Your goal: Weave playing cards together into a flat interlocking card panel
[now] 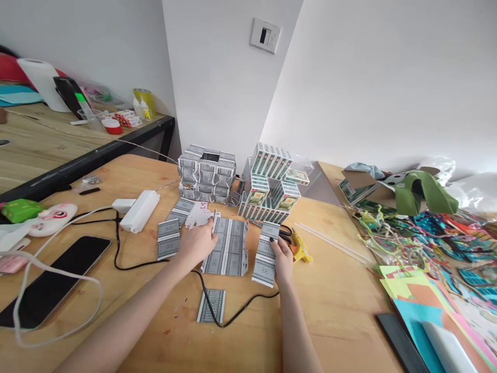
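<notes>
My left hand (198, 242) is closed at the left edge of a grey patterned card panel (226, 247); a thin pointed item (214, 218) shows at its fingertips, too small to name. My right hand (283, 255) pinches a narrow strip of joined cards (266, 254) by its right side. Face-up playing cards (197, 213) lie beyond my left hand, with patterned card pieces (168, 239) to their left. Nearer the front edge, a small card piece (211, 305) lies partly under a black cable. Behind the panel stands a box-like structure built of cards (207, 176).
Stacked card boxes (267, 189) stand at the back. A yellow glue gun (301, 245) and black scissors (286, 233) lie right of my right hand. A power strip (140, 211), phone (54, 280) and cables occupy the left; coloured papers (423, 305) and cords the right.
</notes>
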### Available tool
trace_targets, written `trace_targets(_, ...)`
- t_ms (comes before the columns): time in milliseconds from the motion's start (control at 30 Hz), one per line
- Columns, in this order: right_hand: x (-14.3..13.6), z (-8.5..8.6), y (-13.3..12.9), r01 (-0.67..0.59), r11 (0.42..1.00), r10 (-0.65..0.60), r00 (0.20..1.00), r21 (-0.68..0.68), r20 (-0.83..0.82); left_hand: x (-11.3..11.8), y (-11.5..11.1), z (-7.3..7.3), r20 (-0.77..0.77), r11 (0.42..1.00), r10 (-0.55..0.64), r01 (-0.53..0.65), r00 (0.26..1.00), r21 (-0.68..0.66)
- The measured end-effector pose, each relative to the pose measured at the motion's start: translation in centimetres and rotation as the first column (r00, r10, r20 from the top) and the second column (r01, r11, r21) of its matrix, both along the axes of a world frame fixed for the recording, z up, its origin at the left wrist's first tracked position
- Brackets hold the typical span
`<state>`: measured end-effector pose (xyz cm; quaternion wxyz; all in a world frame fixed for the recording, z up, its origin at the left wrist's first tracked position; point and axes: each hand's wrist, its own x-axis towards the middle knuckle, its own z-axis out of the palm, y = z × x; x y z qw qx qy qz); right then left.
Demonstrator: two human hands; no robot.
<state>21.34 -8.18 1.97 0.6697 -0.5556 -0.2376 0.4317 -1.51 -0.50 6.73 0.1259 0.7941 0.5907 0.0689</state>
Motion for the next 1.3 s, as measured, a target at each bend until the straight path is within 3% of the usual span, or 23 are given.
trace_targets(133,-0.2,-0.6,0.2,-0.005,0.998,0.005,1.0,-0.061,0.005,0.7,0.3,-1.9,0.315,0.998,0.004,0.015,0.949,-0.057)
trace_targets(200,-0.4,-0.8,0.3,-0.033,0.996,0.032,0.999,-0.078,-0.013,0.5,0.8,-3.0,0.51,0.994,0.023,0.033,0.86,-0.101)
trace_targets(300,-0.8,-0.8,0.5,-0.056,0.997,0.054,0.998,-0.06,-0.021,0.0,1.5,-4.3,0.74,0.976,0.068,0.11,0.669,-0.188)
trace_targets(400,-1.0,-0.7,0.6,-0.058,0.997,0.057,0.998,-0.051,-0.009,-0.2,1.6,-4.7,0.82,0.954,0.149,0.138,0.553,-0.266)
trace_targets(600,-1.2,-0.5,0.6,-0.051,0.997,0.054,0.998,-0.05,0.044,-0.7,1.1,-4.3,0.849,0.944,0.221,0.111,0.48,-0.309)
trace_targets(733,-1.3,-0.6,0.6,-0.06,0.997,0.063,0.996,-0.039,0.066,-1.1,0.9,-4.0,0.9,0.929,0.201,0.215,0.386,-0.3)
trace_targets(800,-1.2,-0.8,0.7,-0.054,0.998,0.057,0.995,-0.038,0.081,-1.2,0.9,-3.9,0.915,0.921,0.159,0.278,0.371,-0.272)
trace_targets(900,-0.9,-1.3,0.6,-0.03,0.999,0.035,0.991,-0.038,0.129,-1.1,0.7,-3.8,0.901,0.926,0.066,0.309,0.429,-0.215)
trace_targets(1000,-0.6,-2.0,0.7,-0.024,0.999,0.029,0.99,-0.042,0.138,-1.0,0.4,-4.0,0.872,0.949,-0.022,0.284,0.488,-0.136)
trace_targets(1100,-0.5,-2.5,1.0,0.0,1.0,0.004,0.991,-0.031,0.131,-1.0,0.2,-4.3,0.85,0.966,-0.035,0.235,0.525,-0.106)
trace_targets(1300,-0.1,-2.8,1.3,0.038,0.998,-0.026,0.963,-0.042,0.266,-0.4,0.0,-4.9,0.905,0.974,0.038,0.186,0.424,-0.128)
